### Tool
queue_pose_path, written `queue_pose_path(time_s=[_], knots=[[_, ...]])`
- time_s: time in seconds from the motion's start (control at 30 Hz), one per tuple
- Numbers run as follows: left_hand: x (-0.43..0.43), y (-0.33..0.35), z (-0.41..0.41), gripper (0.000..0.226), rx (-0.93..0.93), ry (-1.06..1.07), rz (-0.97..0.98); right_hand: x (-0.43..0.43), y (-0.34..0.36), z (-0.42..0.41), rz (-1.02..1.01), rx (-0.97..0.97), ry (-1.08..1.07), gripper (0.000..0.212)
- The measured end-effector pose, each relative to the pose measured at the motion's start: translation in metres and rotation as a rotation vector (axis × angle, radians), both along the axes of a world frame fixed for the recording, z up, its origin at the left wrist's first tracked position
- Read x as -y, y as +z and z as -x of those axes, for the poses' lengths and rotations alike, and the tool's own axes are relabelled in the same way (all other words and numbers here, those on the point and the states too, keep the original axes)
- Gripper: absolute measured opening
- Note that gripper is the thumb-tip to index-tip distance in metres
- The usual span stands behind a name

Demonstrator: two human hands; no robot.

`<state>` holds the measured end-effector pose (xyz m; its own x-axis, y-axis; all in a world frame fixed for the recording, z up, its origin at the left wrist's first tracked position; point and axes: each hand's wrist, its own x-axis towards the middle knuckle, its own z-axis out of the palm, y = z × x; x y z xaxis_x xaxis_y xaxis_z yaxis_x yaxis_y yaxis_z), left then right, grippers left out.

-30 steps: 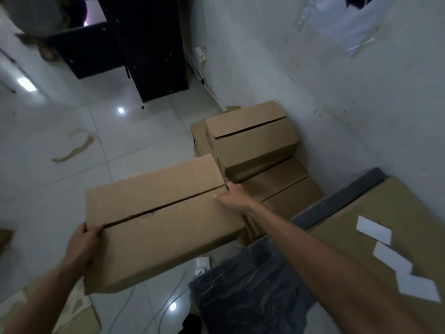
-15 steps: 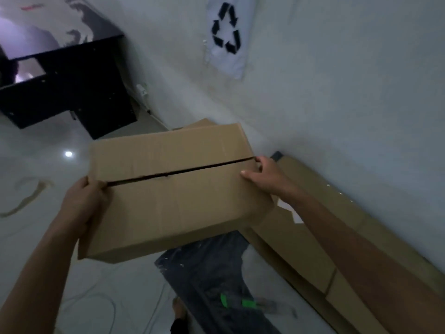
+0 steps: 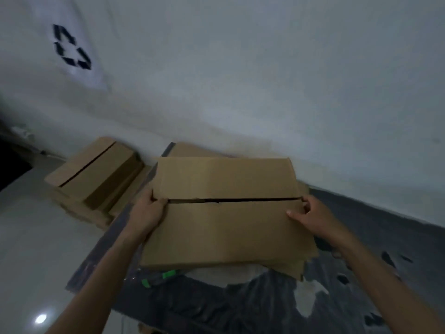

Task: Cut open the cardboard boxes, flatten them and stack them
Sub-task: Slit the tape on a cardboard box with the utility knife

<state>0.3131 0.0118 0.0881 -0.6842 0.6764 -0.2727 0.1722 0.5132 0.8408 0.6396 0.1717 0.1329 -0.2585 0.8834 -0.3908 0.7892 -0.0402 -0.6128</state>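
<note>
Both forearms reach forward, roughly level. Left hand [image 3: 151, 211] grips the left end of the cardboard box [image 3: 226, 227], thumb on top at the centre slit, fingers curled round the edge. Right hand [image 3: 311, 214] grips the right end likewise, thumb flat on the top face. The box lies between the hands, slit side up, above flat cardboard [image 3: 297, 268] on a dark sheet [image 3: 240, 307] by the wall. Whether it rests there: cannot tell. A stack of boxes [image 3: 96, 174] stands to the left.

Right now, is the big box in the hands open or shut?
Shut. The box has both top flaps folded down flat, with only a thin dark gap between them. Inside: cannot tell.
</note>
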Motion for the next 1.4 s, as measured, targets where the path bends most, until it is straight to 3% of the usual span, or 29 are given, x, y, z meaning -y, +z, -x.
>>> queue_pose_path(time_s=[0.27, 0.5, 0.7, 0.87, 1.0, 1.07, 1.17, 1.27, 1.4], knots=[[-0.057, -0.005, -0.108, 0.036, -0.046, -0.245, -0.169, 0.005, -0.016, -0.125, -0.186, -0.018, -0.289, 0.065], [-0.068, -0.014, -0.151, 0.054, 0.003, -0.278, -0.370, 0.016, -0.040, -0.163, -0.333, -0.143, -0.501, 0.058], [-0.063, -0.025, -0.167, 0.020, 0.405, -0.152, -0.347, 0.034, -0.084, -0.176, -0.254, -0.163, -0.591, 0.042], [-0.068, -0.002, -0.163, 0.059, 0.539, -0.177, -0.157, 0.051, -0.098, -0.184, -0.194, -0.157, -0.594, 0.073], [-0.080, 0.013, -0.153, 0.061, 0.586, -0.275, 0.036, 0.044, -0.082, -0.199, -0.017, -0.232, -0.486, 0.062], [-0.083, 0.015, -0.151, 0.057, 0.597, -0.277, 0.070, 0.037, -0.064, -0.209, 0.003, -0.384, -0.485, 0.051], [-0.084, 0.018, -0.149, 0.052, 0.574, -0.324, 0.089, 0.031, -0.029, -0.216, 0.024, -0.635, -0.618, 0.054], [-0.075, 0.019, -0.164, 0.042, 0.529, -0.340, 0.045, 0.027, -0.019, -0.214, 0.116, -0.513, -0.597, 0.063], [-0.059, 0.022, -0.190, 0.020, 0.448, -0.327, -0.097, 0.028, -0.030, -0.222, -0.064, -0.460, -0.655, 0.057]])
